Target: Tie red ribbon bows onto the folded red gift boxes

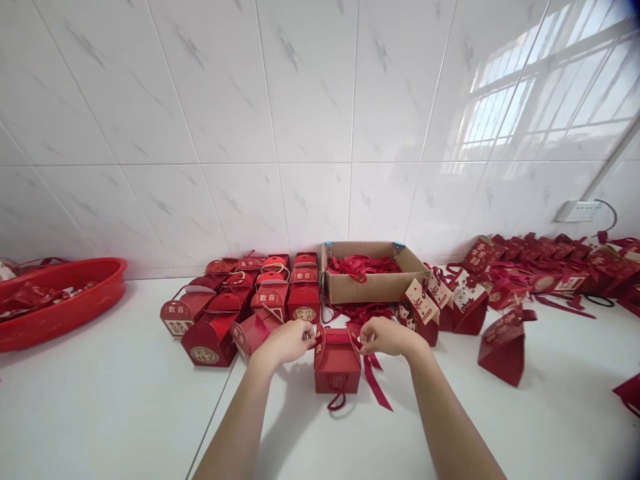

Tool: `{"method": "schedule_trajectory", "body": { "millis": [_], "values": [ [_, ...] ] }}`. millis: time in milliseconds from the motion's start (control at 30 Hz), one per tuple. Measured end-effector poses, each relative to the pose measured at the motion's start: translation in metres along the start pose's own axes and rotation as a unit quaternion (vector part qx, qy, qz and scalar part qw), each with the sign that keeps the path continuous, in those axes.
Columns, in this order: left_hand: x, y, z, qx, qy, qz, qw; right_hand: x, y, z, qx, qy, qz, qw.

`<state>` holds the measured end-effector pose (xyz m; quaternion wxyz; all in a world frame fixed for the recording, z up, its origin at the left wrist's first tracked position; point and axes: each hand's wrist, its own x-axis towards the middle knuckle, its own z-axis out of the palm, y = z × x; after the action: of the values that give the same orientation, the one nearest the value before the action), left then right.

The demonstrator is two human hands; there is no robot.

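Observation:
A small red gift box point(337, 373) stands upright on the white table, with a dark red cord loop hanging from its front. Across its top runs a red ribbon point(338, 338), and a long ribbon tail point(376, 385) trails on the table to the right. At the box's upper left, my left hand point(295, 340) has its fingers pinched on the ribbon. My right hand point(383, 335) pinches the ribbon at the upper right side. Both hands are closed, and the fingertips partly hide the ribbon ends.
Several red boxes point(207, 343) stand in rows at the left. Behind, a cardboard box point(370, 289) holds red ribbons. Tagged red boxes point(503, 347) stand at the right. A red basin point(107, 293) lies far left, near the tiled wall point(315, 100).

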<state>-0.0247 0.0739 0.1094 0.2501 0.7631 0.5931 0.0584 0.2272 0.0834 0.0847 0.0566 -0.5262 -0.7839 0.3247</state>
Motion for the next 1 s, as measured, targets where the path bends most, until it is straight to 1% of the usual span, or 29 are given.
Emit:
{"method": "schedule_trajectory", "body": {
  "millis": [200,400,600,800,1000],
  "values": [
    [0.003,-0.003,0.003,0.007,-0.023,-0.01,1.0,0.002,0.0,0.001,-0.004,-0.02,0.016,1.0],
    [0.01,-0.011,0.008,0.002,-0.07,-0.025,0.997,0.004,0.002,0.003,-0.005,-0.043,0.021,0.999],
    [0.011,-0.013,0.008,0.012,-0.062,-0.026,0.998,0.006,0.003,0.004,0.001,-0.048,0.022,0.999],
    [0.01,-0.014,0.009,0.017,-0.067,-0.026,0.997,0.003,0.003,0.002,0.018,-0.05,0.011,0.999],
    [0.005,-0.012,0.002,0.012,-0.079,0.019,0.997,0.005,0.004,0.0,0.068,-0.076,-0.037,0.994]
  ]
}}
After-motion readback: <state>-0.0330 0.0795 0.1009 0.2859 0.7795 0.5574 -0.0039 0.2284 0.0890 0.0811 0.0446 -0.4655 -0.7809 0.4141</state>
